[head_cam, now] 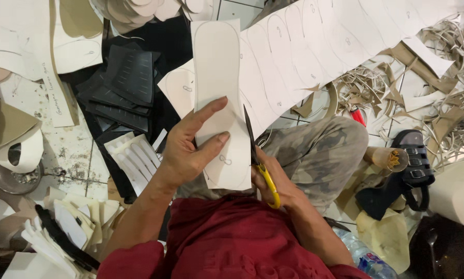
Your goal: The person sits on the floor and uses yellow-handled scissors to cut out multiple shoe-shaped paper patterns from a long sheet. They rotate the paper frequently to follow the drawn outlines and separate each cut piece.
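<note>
left hand: [190, 150] pinching a white board strip [219, 93] with a sole outline drawn on it, thumb on top
right hand: [273, 181] working yellow-handled scissors [257, 157], blades running up the strip's right edge
around: big traced sheet [320, 46], black pieces [126, 82], curly offcuts [449, 103], a sandal [415, 155]

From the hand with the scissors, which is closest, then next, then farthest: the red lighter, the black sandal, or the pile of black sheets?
Measured from the right hand in the head view:
1. Red lighter, up and to its right on the floor.
2. Black sandal, farther right past the knee.
3. Pile of black sheets, far across on the upper left.
The lighter and sandal are fairly near each other.
</note>
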